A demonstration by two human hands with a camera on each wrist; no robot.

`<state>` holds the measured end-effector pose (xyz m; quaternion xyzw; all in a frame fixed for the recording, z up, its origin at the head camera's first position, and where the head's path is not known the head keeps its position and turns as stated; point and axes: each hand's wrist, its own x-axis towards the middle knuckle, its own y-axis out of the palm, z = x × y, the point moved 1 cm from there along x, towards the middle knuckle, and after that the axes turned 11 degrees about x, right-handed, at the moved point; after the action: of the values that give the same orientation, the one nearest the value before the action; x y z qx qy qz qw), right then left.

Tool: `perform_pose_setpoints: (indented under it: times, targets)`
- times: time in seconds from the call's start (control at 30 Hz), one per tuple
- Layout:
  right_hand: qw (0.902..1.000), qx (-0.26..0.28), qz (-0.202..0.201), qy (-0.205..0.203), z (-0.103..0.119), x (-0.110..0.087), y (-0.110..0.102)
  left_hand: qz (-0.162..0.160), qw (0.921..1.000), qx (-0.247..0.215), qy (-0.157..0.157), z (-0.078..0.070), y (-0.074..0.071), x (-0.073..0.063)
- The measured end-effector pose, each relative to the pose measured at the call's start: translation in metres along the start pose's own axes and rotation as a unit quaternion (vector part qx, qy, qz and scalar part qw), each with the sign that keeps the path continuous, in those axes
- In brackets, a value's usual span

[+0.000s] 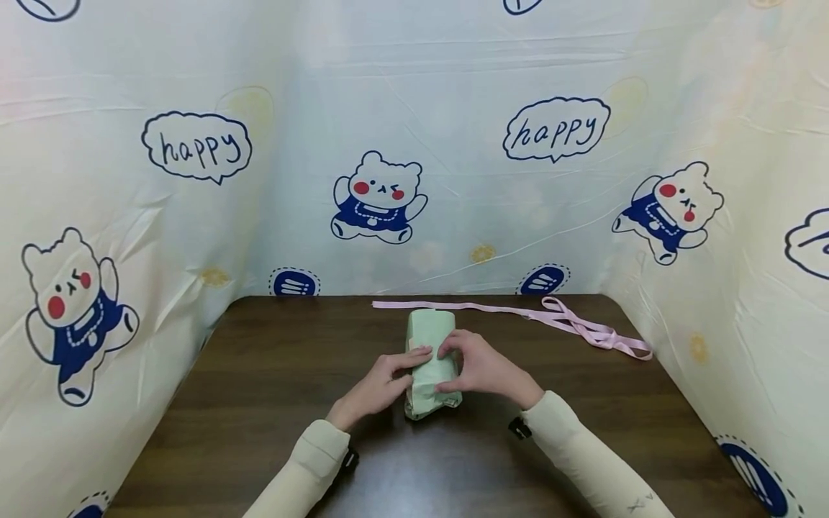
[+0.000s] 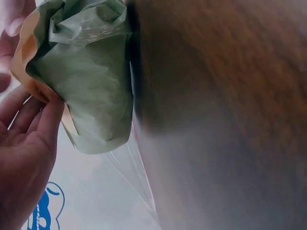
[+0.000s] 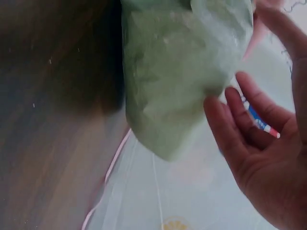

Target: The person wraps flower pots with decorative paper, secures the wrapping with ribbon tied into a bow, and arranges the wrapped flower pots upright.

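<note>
A parcel wrapped in pale green paper (image 1: pixel 430 332) lies lengthwise on the table, its near end folded and crumpled. In the left wrist view, a loose flap edge (image 2: pixel 29 62) shows a tan inner side. My left hand (image 1: pixel 382 383) rests nearly straight fingers on the parcel's left and upper side, touching that flap edge. From the right, my right hand (image 1: pixel 486 367) touches the top with thumb and forefinger apart. Its other fingers (image 3: pixel 261 108) are loosely bent beside the green paper. What lies inside the wrapping is hidden.
A long pink ribbon (image 1: pixel 479 307) stretches along the table's back edge, its looped end (image 1: pixel 602 334) bunched at the back right. Brown wooden tabletop (image 1: pixel 278 374) surrounds the parcel. A printed curtain (image 1: pixel 453 201) with bears hangs behind and at both sides.
</note>
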<state>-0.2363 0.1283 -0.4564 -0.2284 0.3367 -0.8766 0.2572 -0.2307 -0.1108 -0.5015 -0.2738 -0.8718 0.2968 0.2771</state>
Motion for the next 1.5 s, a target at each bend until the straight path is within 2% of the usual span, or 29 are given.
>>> perform_pose_setpoints:
  times: [0.17, 0.27, 0.47, 0.63, 0.73, 0.83, 0.93, 1.0, 1.1, 1.27, 1.4, 1.5]
  targets:
    - [0.9926, -0.121, -0.013, 0.000, 0.013, 0.001, 0.011, -0.003, 0.9994, -0.022, -0.027, 0.003, -0.004, 0.000]
    - [0.9868, -0.160, -0.020, -0.009, 0.018, 0.001, 0.018, -0.003, 0.9985, -0.028, -0.047, 0.006, -0.007, 0.000]
    - [0.9845, -0.173, -0.031, 0.000, 0.023, 0.003, 0.028, 0.017, 0.9962, -0.057, -0.064, 0.012, -0.016, 0.000]
    - [0.9835, -0.178, -0.025, 0.021, 0.029, 0.007, 0.027, 0.028, 0.9953, -0.058, -0.073, 0.016, -0.030, 0.006]
    - [0.9822, -0.184, -0.023, 0.030, 0.031, 0.007, 0.027, 0.021, 0.9949, -0.056, -0.081, 0.019, -0.041, 0.010]
    - [0.9804, -0.193, -0.023, 0.034, 0.033, 0.007, 0.028, 0.011, 0.9955, -0.023, -0.091, 0.025, -0.054, 0.016]
    - [0.9778, -0.206, -0.021, 0.035, 0.034, 0.008, 0.030, 0.019, 0.9933, 0.056, -0.099, 0.035, -0.067, 0.024]
    - [0.9762, -0.213, -0.022, 0.035, 0.035, 0.009, 0.032, 0.038, 0.9873, 0.111, -0.108, 0.043, -0.074, 0.031]
    - [0.9756, -0.215, -0.026, 0.033, 0.037, 0.008, 0.034, 0.065, 0.9756, 0.166, -0.129, 0.055, -0.080, 0.042]
    - [0.9798, -0.196, -0.029, 0.023, 0.039, 0.006, 0.034, 0.107, 0.9580, 0.205, -0.170, 0.073, -0.081, 0.065]
    - [0.9810, -0.192, -0.012, 0.029, 0.039, 0.007, 0.034, 0.148, 0.9379, 0.238, -0.204, 0.082, -0.076, 0.080]
    - [0.9767, -0.212, 0.010, 0.031, 0.039, 0.007, 0.035, 0.174, 0.9230, 0.257, -0.227, 0.089, -0.071, 0.088]
